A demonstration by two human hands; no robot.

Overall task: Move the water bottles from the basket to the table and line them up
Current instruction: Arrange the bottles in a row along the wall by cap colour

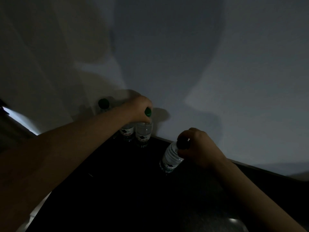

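Back bottles (144,133): clear, green-capped, white labels, upright, side by side at bench (117,190) rear.
Right bottle (170,159): clear, tilted, apart.

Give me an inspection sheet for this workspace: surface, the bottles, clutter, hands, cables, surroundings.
Surface: dark table, dimly lit.
Job's things: left bottle, middle bottle and end bottle stand by the wall; tilted bottle sits apart, to their right; basket not in view.
Clutter: nothing seen.
Hands: left hand grips the end bottle's neck; right hand holds the tilted bottle by its cap.
Cables: nothing seen.
Surroundings: pale wall with shadows.
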